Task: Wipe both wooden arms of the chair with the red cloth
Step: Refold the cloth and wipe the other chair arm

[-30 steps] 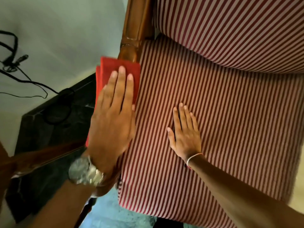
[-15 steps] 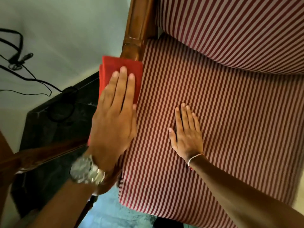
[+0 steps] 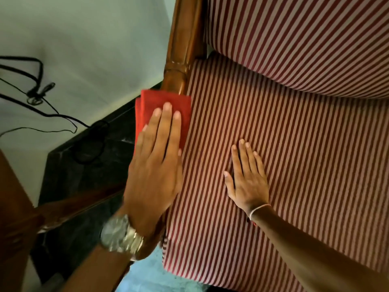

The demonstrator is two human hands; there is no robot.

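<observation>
A folded red cloth [image 3: 162,102] lies on the chair's left wooden arm [image 3: 182,49]. My left hand [image 3: 155,169], with a metal watch on the wrist, presses flat on the cloth and covers its near part. The arm's front section is hidden under hand and cloth. My right hand [image 3: 246,180] rests flat, fingers spread, on the red-and-white striped seat cushion [image 3: 315,175] and holds nothing. The chair's right arm is out of view.
The striped backrest [image 3: 294,39] fills the top right. Left of the chair is a dark stone surface [image 3: 69,171] with black cables [image 3: 37,95] running across it and the pale wall. A brown wooden piece [image 3: 12,197] sits at the lower left.
My left hand has slid the cloth slightly toward me along the wooden arm. My right hand stays flat on the seat.
</observation>
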